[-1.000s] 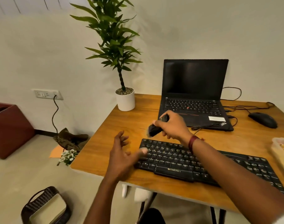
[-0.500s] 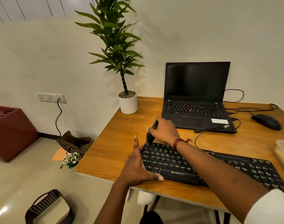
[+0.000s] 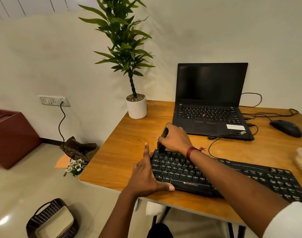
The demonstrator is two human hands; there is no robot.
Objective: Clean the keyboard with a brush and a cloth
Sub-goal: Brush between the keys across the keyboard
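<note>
Zebronics keyboard [image 3: 191, 185] is lying along the near edge of the wooden desk [image 3: 122, 152]; right hand [image 3: 177, 140] is gripping a black brush [image 3: 162, 139], tip touching its top-left keys; left hand [image 3: 145, 177], fingers straight, is bracing its left end.

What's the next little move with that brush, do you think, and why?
Probably a sweep of the brush rightward along the top row of keys. The right hand grips it with its tip at the far left corner of the keyboard, the left hand braces that end, and the rest of the keys lie to the right.
</note>
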